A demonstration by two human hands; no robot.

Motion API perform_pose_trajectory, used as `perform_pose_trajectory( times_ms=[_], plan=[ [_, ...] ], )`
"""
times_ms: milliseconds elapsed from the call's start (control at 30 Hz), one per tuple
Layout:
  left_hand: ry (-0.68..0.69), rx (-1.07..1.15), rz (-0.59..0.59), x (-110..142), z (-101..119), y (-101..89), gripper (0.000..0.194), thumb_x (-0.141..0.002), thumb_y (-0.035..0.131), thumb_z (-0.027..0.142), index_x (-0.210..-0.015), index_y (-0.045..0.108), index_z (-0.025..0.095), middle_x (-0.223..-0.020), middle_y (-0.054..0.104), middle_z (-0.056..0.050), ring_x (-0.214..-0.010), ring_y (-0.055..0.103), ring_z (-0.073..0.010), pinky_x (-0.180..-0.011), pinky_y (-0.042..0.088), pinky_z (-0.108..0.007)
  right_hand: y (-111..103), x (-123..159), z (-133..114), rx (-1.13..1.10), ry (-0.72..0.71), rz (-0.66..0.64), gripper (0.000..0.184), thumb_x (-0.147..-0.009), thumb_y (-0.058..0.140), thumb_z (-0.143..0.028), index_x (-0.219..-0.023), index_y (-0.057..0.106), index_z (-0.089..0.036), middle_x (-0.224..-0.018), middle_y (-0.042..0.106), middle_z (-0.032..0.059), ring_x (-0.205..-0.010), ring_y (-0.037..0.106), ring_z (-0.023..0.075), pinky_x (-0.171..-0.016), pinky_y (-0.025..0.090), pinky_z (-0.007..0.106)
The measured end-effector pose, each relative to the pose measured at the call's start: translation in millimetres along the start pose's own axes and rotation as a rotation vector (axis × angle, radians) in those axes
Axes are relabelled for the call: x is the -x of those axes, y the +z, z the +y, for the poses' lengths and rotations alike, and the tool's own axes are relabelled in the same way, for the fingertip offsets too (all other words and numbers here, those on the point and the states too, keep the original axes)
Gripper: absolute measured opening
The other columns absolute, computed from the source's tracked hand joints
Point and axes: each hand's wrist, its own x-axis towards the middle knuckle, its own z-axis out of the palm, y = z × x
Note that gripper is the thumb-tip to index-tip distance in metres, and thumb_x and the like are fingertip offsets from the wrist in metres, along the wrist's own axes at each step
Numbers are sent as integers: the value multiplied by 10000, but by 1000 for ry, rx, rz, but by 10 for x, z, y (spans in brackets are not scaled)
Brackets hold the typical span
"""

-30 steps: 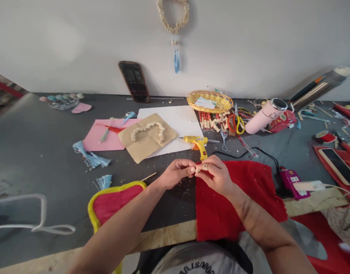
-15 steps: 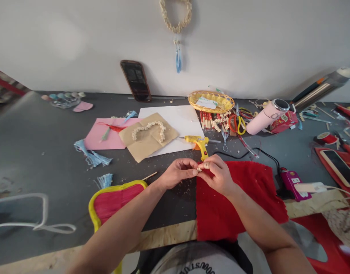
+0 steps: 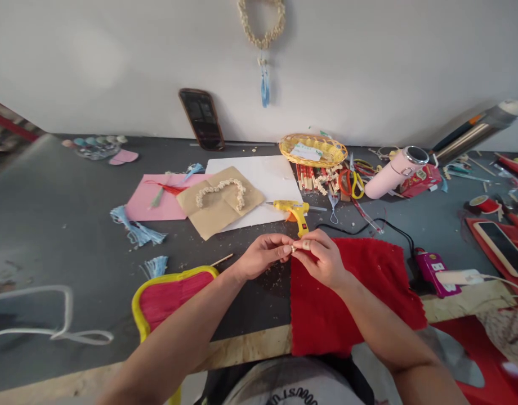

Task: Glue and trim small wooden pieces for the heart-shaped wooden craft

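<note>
My left hand [image 3: 261, 257] and my right hand [image 3: 322, 260] meet at the near edge of the gray table [image 3: 85, 236], fingertips together, both pinching a small cream piece [image 3: 293, 249] between them; it is mostly hidden, so I cannot tell its shape. My right hand is above the left side of a red cloth [image 3: 352, 292]. Just beyond my hands lies a yellow glue gun [image 3: 296, 209], its nozzle pointing left over a white sheet [image 3: 267, 169]. Left of it, a curved cream strand [image 3: 222, 188] rests on brown paper [image 3: 214, 216], which overlaps the white sheet and a pink sheet [image 3: 157, 197]. Near left, a pink pad with yellow trim [image 3: 170, 295] lies partly under my left forearm, with blue tassels [image 3: 136, 228] farther out. On the far side, a phone [image 3: 202, 121] leans against the wall, and a yellow basket [image 3: 335, 156] sits to its right. A pink bottle [image 3: 388, 175] tilts to the right of the scissors [image 3: 357, 184]. To my right, a white plug [image 3: 457, 277] sits in a purple power strip [image 3: 434, 270].
</note>
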Motion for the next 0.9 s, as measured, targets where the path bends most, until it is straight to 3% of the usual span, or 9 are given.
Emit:
perform_pose_trajectory(
  times_ms=[300, 500, 633, 900],
  plan=[
    [21, -82, 0, -3, -5, -10, 313, -765, 752, 409, -746, 679, 106, -630, 562, 8, -602, 457, -78, -596, 337, -218, 19, 25, -1, -35, -10, -24, 300, -844, 670, -127, -1127, 625, -218, -954, 617, 70, -876, 623, 174, -758, 583, 331],
    [-19, -17, 18, 3, 16, 12, 354, -640, 847, 371, -813, 699, 101, -632, 579, 10, -576, 431, -72, -565, 301, -217, 26, 28, 8, -24, 12, 7, 210, -865, 650, -148, -1057, 644, -232, -920, 636, 53, -842, 639, 163, -738, 589, 317],
    [-14, -16, 23, 0, 25, 32, 337, -635, 850, 348, -801, 692, 101, -638, 575, 12, -580, 424, -72, -564, 291, -216, 26, 22, 7, -17, 21, -8, 187, -871, 633, -143, -1036, 650, -229, -909, 642, 55, -846, 645, 167, -742, 592, 318],
    [46, -86, 19, -1, -2, 6, 298, -693, 807, 352, -768, 662, 103, -657, 567, 7, -612, 441, -82, -603, 325, -225, 31, 18, -4, -30, 4, -28, 332, -851, 637, -106, -1163, 618, -218, -961, 652, 73, -888, 646, 179, -785, 591, 323]
  ],
)
